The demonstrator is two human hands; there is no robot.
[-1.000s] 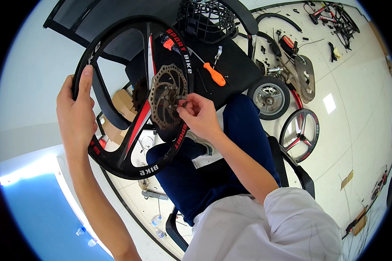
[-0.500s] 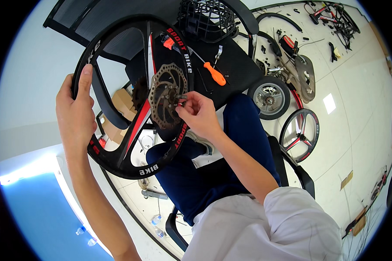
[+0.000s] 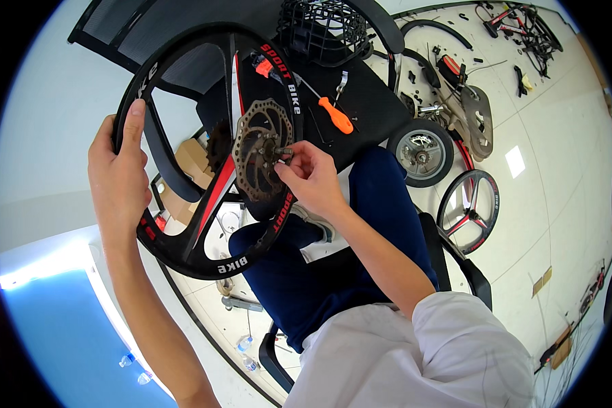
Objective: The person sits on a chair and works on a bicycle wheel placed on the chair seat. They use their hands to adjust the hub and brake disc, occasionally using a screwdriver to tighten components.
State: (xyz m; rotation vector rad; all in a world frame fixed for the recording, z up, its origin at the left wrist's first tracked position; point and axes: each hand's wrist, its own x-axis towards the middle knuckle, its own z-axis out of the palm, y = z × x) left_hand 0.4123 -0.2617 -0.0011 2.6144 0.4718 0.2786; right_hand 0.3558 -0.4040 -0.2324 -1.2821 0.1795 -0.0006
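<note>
My left hand (image 3: 120, 170) is closed round the left side of the rim of a black bicycle wheel (image 3: 177, 253) with red and white spokes, thumb on the near face. The wheel stands tilted above my knees, its rusty brake disc (image 3: 243, 160) turned toward my right side. At the disc's centre, the fingers of my right hand (image 3: 314, 180) are pinched together beside the metal axle end (image 3: 283, 151). Any small part between those fingertips is hidden. Behind the wheel, a toothed sprocket (image 3: 218, 144) partly shows.
On the black chair seat (image 3: 377, 112) lie an orange-handled screwdriver (image 3: 336, 117), a shiny metal tool (image 3: 341, 83) and a black wire basket (image 3: 323, 34). A small tyred wheel (image 3: 421, 155), another spoked wheel (image 3: 470, 214) and bicycle parts cover the floor at right. A hammer (image 3: 241, 303) lies below.
Hardly anything differs. Both hands keep their places on the wheel, with only a very slight shift of the right fingers at the axle.
</note>
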